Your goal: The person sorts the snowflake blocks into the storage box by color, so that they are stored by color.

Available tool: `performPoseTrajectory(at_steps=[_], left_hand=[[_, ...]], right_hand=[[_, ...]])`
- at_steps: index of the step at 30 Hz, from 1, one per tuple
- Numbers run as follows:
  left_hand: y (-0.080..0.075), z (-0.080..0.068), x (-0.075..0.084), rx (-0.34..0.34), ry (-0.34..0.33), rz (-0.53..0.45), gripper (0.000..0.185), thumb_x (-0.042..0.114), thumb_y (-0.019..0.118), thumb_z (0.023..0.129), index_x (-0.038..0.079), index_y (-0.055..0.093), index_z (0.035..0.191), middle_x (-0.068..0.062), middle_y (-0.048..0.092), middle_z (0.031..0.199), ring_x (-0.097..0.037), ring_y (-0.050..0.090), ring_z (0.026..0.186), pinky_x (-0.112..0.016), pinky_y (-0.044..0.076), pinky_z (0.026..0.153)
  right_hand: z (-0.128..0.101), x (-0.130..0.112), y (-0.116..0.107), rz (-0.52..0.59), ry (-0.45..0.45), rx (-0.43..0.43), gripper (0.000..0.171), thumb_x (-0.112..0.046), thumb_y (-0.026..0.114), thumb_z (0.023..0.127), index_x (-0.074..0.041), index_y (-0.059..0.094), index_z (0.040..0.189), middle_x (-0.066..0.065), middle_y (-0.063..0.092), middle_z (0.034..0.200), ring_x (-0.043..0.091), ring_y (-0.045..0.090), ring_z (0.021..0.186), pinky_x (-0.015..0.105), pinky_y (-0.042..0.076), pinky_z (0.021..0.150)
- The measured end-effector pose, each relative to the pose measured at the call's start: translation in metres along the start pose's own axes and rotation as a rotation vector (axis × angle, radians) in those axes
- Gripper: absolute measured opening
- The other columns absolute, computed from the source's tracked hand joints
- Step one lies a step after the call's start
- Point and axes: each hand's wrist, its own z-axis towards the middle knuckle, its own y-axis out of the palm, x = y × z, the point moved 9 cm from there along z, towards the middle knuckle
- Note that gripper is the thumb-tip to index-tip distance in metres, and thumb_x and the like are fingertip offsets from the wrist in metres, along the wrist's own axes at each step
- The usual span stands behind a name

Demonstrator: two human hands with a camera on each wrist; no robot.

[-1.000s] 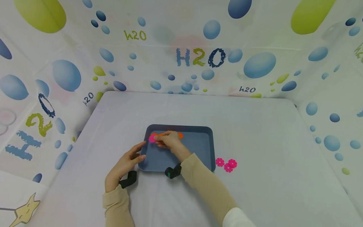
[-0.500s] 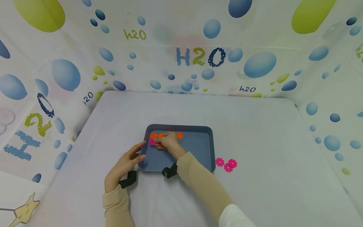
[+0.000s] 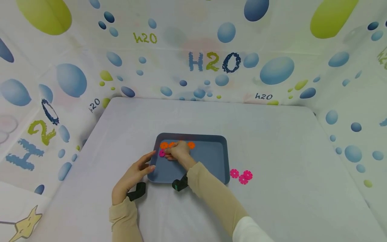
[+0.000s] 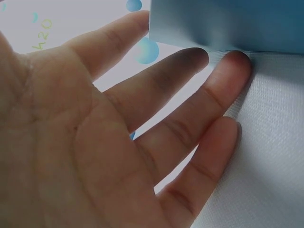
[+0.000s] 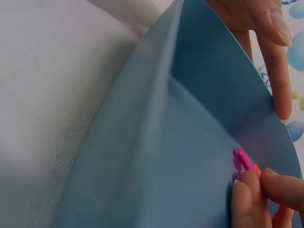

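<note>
My right hand (image 3: 180, 153) is inside the blue-grey tray (image 3: 208, 161), near its left end. Between thumb and fingers it pinches a pink flower-shaped disc (image 3: 162, 153), which shows tilted on edge close to the tray floor in the right wrist view. Several orange flower-shaped discs (image 3: 164, 145) lie in a row along the tray's far side, partly covered by this hand. At the tray's left wall my left hand (image 3: 133, 174) rests with its fingers spread. In the left wrist view those straight fingers (image 4: 175, 128) reach to the outer tray wall (image 4: 228, 26).
Outside the tray, to its right, 3 more pink flower discs (image 3: 243, 179) lie close together on the white tablecloth (image 3: 281, 151). A printed curtain (image 3: 169, 60) stands around the back and sides.
My right hand has brought the pink disc slightly nearer, from overlapping the left orange disc to just below it, and lowered it. The left hand stays at the tray wall.
</note>
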Motion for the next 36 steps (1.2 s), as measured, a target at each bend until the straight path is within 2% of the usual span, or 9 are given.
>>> performPoseTrajectory(at_steps=[5, 8, 12, 14, 16, 21, 31, 36], left_hand=[[0.002, 0.003, -0.002, -0.005, -0.004, 0.001, 0.058, 0.027, 0.053, 0.093, 0.014, 0.029, 0.144, -0.026, 0.029, 0.143, -0.048, 0.039, 0.121, -0.057, 0.036, 0.094], [0.003, 0.004, -0.003, -0.007, -0.006, -0.008, 0.058, 0.026, 0.053, 0.093, 0.014, 0.029, 0.144, -0.026, 0.028, 0.143, -0.048, 0.038, 0.121, -0.057, 0.036, 0.094], [0.003, 0.004, -0.004, -0.006, -0.006, -0.015, 0.058, 0.026, 0.053, 0.093, 0.014, 0.03, 0.144, -0.025, 0.028, 0.144, -0.048, 0.038, 0.121, -0.057, 0.036, 0.094], [0.003, 0.004, -0.005, -0.006, -0.002, -0.016, 0.057, 0.026, 0.053, 0.093, 0.014, 0.03, 0.144, -0.025, 0.029, 0.143, -0.048, 0.038, 0.121, -0.057, 0.036, 0.094], [0.003, 0.003, -0.005, -0.005, 0.0, -0.016, 0.057, 0.026, 0.053, 0.093, 0.014, 0.03, 0.144, -0.025, 0.029, 0.143, -0.048, 0.038, 0.121, -0.057, 0.036, 0.094], [0.003, 0.001, -0.005, -0.003, 0.006, -0.009, 0.058, 0.025, 0.054, 0.093, 0.014, 0.03, 0.144, -0.027, 0.03, 0.142, -0.048, 0.039, 0.12, -0.056, 0.037, 0.093], [0.001, 0.001, -0.003, 0.005, 0.006, 0.005, 0.058, 0.024, 0.054, 0.092, 0.012, 0.03, 0.144, -0.027, 0.029, 0.142, -0.048, 0.04, 0.12, -0.057, 0.036, 0.094], [0.001, 0.001, -0.003, 0.01, 0.017, -0.002, 0.058, 0.022, 0.054, 0.092, 0.011, 0.03, 0.143, -0.027, 0.03, 0.142, -0.047, 0.04, 0.12, -0.057, 0.036, 0.093]], right_hand=[[0.0, -0.001, -0.001, -0.001, -0.007, -0.027, 0.02, 0.003, 0.073, 0.074, 0.0, 0.057, 0.086, 0.014, 0.067, 0.066, 0.021, 0.067, 0.059, 0.029, 0.053, 0.051], [-0.001, -0.001, -0.003, -0.007, -0.015, -0.044, 0.022, 0.003, 0.071, 0.075, 0.002, 0.058, 0.092, 0.015, 0.067, 0.068, 0.023, 0.068, 0.062, 0.029, 0.054, 0.053], [-0.005, -0.003, -0.004, -0.017, -0.019, -0.081, 0.035, 0.003, 0.07, 0.076, 0.005, 0.054, 0.107, 0.015, 0.068, 0.072, 0.025, 0.068, 0.067, 0.03, 0.054, 0.055], [-0.007, -0.004, -0.005, -0.019, -0.024, -0.107, 0.036, 0.003, 0.07, 0.076, 0.006, 0.052, 0.108, 0.016, 0.068, 0.074, 0.026, 0.068, 0.069, 0.031, 0.054, 0.057], [-0.009, -0.006, -0.007, -0.027, -0.032, -0.142, 0.03, 0.002, 0.069, 0.077, 0.005, 0.055, 0.103, 0.016, 0.068, 0.077, 0.026, 0.068, 0.071, 0.032, 0.055, 0.059], [-0.013, -0.012, -0.015, 0.025, -0.029, -0.233, 0.013, 0.0, 0.065, 0.082, 0.003, 0.06, 0.093, 0.021, 0.068, 0.088, 0.03, 0.068, 0.079, 0.037, 0.054, 0.067], [-0.016, -0.042, -0.045, 0.21, -0.024, -0.303, 0.03, -0.007, 0.063, 0.086, 0.002, 0.055, 0.113, 0.018, 0.065, 0.106, 0.027, 0.065, 0.093, 0.04, 0.05, 0.082], [-0.017, -0.05, -0.06, 0.217, -0.032, -0.288, 0.032, -0.011, 0.063, 0.087, -0.002, 0.057, 0.117, 0.013, 0.066, 0.106, 0.023, 0.066, 0.092, 0.042, 0.047, 0.088]])
